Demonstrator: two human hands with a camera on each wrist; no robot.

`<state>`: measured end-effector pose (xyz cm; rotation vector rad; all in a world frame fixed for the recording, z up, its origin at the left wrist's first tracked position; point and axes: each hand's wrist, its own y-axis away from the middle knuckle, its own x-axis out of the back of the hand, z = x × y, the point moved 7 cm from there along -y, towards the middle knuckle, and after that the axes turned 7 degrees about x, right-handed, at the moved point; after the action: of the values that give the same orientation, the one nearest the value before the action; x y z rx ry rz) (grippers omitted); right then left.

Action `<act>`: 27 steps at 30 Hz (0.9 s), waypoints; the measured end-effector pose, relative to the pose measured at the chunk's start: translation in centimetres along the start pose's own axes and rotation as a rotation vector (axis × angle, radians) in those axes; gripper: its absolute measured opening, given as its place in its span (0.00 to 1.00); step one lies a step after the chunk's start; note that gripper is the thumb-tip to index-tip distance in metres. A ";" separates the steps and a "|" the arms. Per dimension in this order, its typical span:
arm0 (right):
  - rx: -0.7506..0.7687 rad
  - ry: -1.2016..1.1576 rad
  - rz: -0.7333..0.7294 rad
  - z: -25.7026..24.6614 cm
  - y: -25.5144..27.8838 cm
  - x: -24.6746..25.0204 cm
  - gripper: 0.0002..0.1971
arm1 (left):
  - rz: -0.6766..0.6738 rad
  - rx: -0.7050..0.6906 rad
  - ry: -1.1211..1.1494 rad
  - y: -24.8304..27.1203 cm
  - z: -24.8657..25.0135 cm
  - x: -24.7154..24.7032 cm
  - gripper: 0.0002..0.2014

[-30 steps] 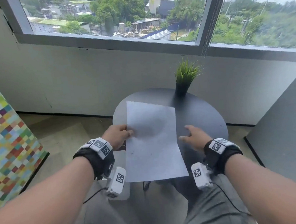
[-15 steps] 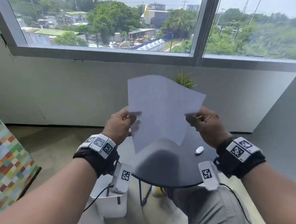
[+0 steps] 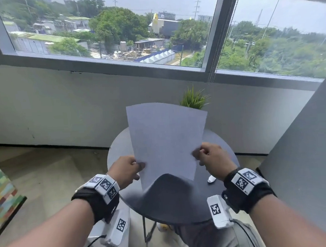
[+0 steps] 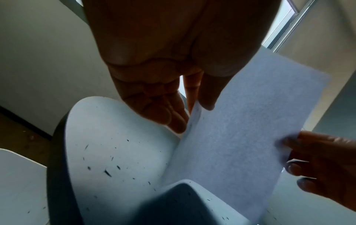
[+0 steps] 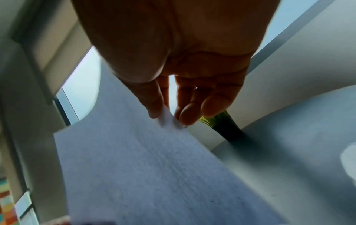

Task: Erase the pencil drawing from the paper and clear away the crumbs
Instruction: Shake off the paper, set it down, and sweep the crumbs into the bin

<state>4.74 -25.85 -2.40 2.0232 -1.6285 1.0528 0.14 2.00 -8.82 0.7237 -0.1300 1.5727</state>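
Observation:
A white sheet of paper [image 3: 167, 140] is held up, tilted, above the round dark table [image 3: 221, 144]. My left hand [image 3: 140, 166] pinches its left edge between thumb and fingers, and my right hand [image 3: 197, 154] pinches its right edge. In the left wrist view the left hand [image 4: 194, 109] grips the paper [image 4: 240, 129], and several dark eraser crumbs [image 4: 108, 172] lie scattered on the tabletop [image 4: 96, 121]. From the right wrist the right hand [image 5: 167, 117] is seen nipping the paper [image 5: 134, 167] edge. A white eraser [image 3: 211, 178] lies on the table near my right wrist.
A small potted grass plant [image 3: 194, 99] stands at the table's far edge, behind the paper. A white bin [image 3: 101, 241] sits on the floor under my left wrist. A grey wall panel [image 3: 305, 161] rises close on the right. A colourful patterned panel [image 3: 1, 190] is at the left.
The paper was lying flat on the table a second ago; both hands lifted it by its side edges. Since half a second ago it has been lowered and turned more upright.

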 end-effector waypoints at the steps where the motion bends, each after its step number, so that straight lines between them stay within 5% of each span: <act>1: 0.015 -0.033 0.025 -0.2 -0.2 0.3 0.08 | 0.013 -0.009 -0.018 -0.1 0.0 0.2 0.07; 10: -0.129 -0.233 0.000 0.7 -2.0 -0.5 0.06 | 0.161 -0.019 0.092 -1.8 1.1 2.7 0.03; 14: -0.331 -0.414 -0.006 2.8 -3.1 -2.7 0.04 | 0.405 -0.182 -0.079 -1.2 3.3 4.1 0.29; 17: -0.468 -0.613 0.009 3.9 -3.5 -4.8 0.05 | 0.243 -0.363 -0.355 -1.0 4.0 0.6 0.33; 20: -0.539 -0.684 -0.091 4.3 -3.6 -6.5 0.04 | -0.052 -0.263 -0.644 -2.9 1.6 -3.9 0.35; 23: -0.458 -0.432 -0.246 5.0 -3.9 -6.2 0.04 | -0.177 -0.186 -0.838 -5.1 0.1 -5.6 0.36; 27: -0.113 0.469 -0.656 7.0 -3.3 -4.0 0.11 | -0.171 -0.203 -0.963 -7.6 0.6 -5.7 0.30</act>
<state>9.85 -26.77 -9.38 1.8418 -0.6971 1.0340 7.20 -1.98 -13.80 1.2380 -0.8936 0.9199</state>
